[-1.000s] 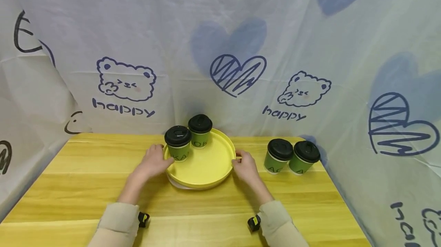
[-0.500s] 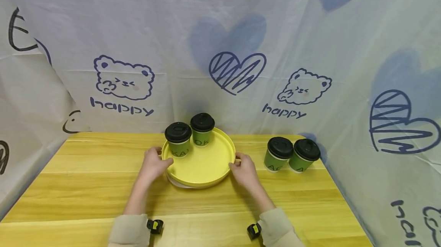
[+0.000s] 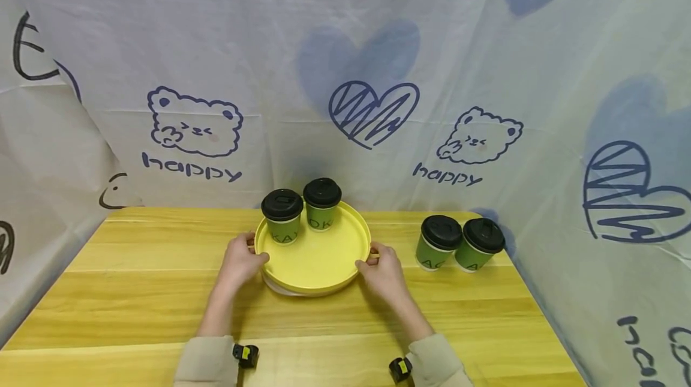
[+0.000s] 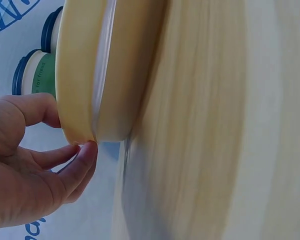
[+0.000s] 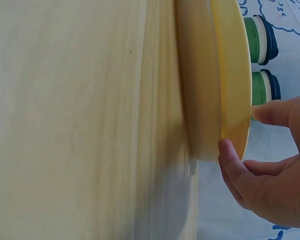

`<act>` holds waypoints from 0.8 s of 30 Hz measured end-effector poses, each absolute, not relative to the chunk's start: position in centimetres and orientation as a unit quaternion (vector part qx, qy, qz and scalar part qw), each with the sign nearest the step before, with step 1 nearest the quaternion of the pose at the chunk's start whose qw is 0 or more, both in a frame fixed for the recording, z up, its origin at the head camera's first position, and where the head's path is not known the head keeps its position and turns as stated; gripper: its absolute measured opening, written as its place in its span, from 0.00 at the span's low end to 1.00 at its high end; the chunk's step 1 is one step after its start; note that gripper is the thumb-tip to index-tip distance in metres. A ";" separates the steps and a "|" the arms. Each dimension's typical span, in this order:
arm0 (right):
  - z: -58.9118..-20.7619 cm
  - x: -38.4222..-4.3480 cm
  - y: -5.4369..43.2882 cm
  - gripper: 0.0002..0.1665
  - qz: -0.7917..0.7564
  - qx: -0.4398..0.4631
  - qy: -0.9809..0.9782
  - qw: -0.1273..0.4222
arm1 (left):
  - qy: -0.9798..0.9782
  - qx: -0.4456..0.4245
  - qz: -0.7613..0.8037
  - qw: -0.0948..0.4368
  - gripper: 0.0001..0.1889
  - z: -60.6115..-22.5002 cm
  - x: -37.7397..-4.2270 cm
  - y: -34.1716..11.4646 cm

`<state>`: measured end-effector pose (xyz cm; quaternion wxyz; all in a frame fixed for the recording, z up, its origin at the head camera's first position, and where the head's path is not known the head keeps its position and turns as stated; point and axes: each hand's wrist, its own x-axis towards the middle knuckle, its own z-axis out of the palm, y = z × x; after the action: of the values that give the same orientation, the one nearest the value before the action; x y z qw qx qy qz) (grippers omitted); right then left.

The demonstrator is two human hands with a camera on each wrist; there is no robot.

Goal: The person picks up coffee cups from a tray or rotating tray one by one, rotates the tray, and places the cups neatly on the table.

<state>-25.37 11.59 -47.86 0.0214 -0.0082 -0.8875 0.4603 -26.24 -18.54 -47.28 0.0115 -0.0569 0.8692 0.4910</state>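
Note:
A round yellow tray (image 3: 318,264) with a raised rim sits on a paler round base (image 4: 124,75) on the table. Two green paper cups with black lids stand upright on its back left part: the front cup (image 3: 283,230) and the rear cup (image 3: 322,216). My left hand (image 3: 241,260) pinches the tray's left rim, thumb on top and fingers against the side and underside. Opposite it, my right hand (image 3: 384,270) holds the right rim in the same way. In the right wrist view, the thumb of the right hand (image 5: 275,185) lies over the rim edge.
Two more lidded green cups, a left one (image 3: 438,243) and a right one (image 3: 478,245), stand close together at the table's back right. A printed cloth (image 3: 291,75) hangs behind the wooden table (image 3: 135,291) and along its sides.
The tray has turned a little clockwise seen from above, and its two cups have shifted right. My left hand has moved its hold slightly on the rim; the right thumb lies further over it.

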 end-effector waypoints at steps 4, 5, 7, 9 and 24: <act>-48.0 -25.9 11.7 0.36 0.457 -0.020 -0.889 0.031 | 0.872 -0.053 0.487 0.009 0.35 -47.5 -26.7 -18.9; -48.0 -26.2 11.7 0.36 0.455 -0.019 -0.890 0.034 | 0.872 -0.052 0.486 0.008 0.35 -47.6 -26.9 -19.0; -48.2 -26.5 11.8 0.35 0.450 -0.017 -0.892 0.039 | 0.872 -0.052 0.487 0.008 0.35 -47.7 -27.1 -19.1; -48.2 -27.0 11.9 0.35 0.448 -0.014 -0.893 0.046 | 0.868 -0.053 0.493 0.011 0.35 -47.8 -27.3 -19.3; -48.1 -30.1 11.8 0.32 0.416 -0.011 -0.908 0.054 | 0.867 -0.053 0.496 0.025 0.33 -47.5 -28.8 -19.8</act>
<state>-30.14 11.84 -48.15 0.0539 -0.0105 -0.9079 0.4157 -28.81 -19.75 -47.52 0.0249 -0.0533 0.8665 0.4956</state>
